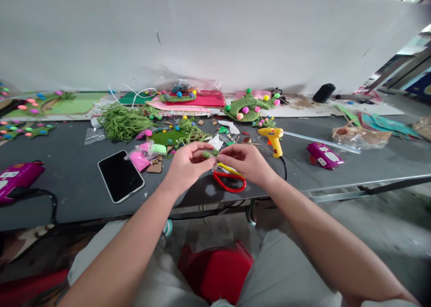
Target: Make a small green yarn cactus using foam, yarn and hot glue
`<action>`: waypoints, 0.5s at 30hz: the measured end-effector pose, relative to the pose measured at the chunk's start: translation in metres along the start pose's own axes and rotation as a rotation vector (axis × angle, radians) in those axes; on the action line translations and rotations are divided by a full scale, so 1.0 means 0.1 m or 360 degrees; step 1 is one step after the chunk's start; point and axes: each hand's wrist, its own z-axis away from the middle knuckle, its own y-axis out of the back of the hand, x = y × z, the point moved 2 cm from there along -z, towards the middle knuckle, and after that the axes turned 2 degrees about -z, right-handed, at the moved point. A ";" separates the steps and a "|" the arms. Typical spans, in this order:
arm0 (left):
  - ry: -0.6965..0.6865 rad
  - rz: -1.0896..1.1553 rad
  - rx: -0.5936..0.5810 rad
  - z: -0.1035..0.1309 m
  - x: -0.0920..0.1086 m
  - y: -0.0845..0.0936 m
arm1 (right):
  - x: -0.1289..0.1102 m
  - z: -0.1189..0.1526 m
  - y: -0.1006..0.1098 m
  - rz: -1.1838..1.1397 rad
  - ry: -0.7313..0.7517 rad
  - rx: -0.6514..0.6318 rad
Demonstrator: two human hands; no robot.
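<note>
Between the fingertips of both hands is a small green yarn piece (210,153), held above the table's front part. My left hand (188,165) pinches its left side, thumb and fingers closed. The fingers of my right hand (247,162) are closed on its right end, and the two hands nearly touch. Red-handled scissors (229,182) lie just below my right hand, with a yellow-handled tool (229,168) beside them, partly covered by that hand. Behind the hands are white scraps (216,142) and green yarn pieces.
On the left are a phone (121,177), a yarn pile (124,120), pink bags (139,160) and a purple device (20,179). A yellow glue gun (274,141) with a clear stick and a second purple device (325,155) lie right. Decorated green pieces (247,108) sit behind.
</note>
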 end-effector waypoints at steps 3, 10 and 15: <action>0.0002 -0.0004 0.0002 0.00 0.00 0.00 | 0.00 0.00 -0.01 0.0014 0.0000 0.0005; 0.0009 -0.0012 0.0002 0.00 0.00 0.00 | -0.02 0.00 -0.03 0.0049 0.0001 0.0002; 0.0013 -0.0014 0.0009 0.01 0.01 0.00 | -0.06 0.02 -0.04 0.0048 -0.0007 0.0012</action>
